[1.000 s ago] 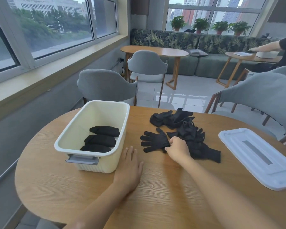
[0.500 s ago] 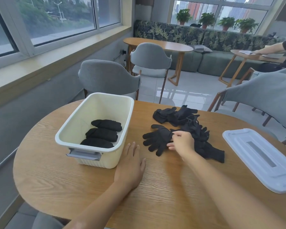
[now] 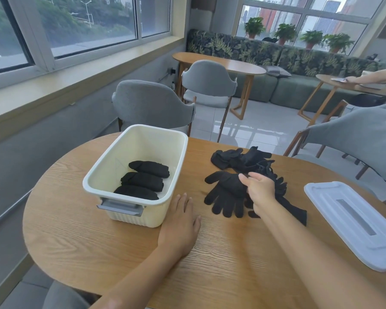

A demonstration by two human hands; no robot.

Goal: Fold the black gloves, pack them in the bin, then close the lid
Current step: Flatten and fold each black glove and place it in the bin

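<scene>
two hands: right hand point(image 3: 260, 192) fingers clamp glove point(image 3: 226, 192); left hand point(image 3: 181, 224) fingers flat.

The left hand point(image 3: 179, 224) lies at the lower centre of the frame, palm down, fingers straight and close together, pointing up the picture, thumb slightly out to the right. Its bare forearm runs down to the bottom edge, left of centre. The right hand point(image 3: 260, 192) sits right of centre, a little higher, its back to the camera, fingers curled and pinching dark fabric. Its bare forearm stretches diagonally to the lower right corner.
</scene>
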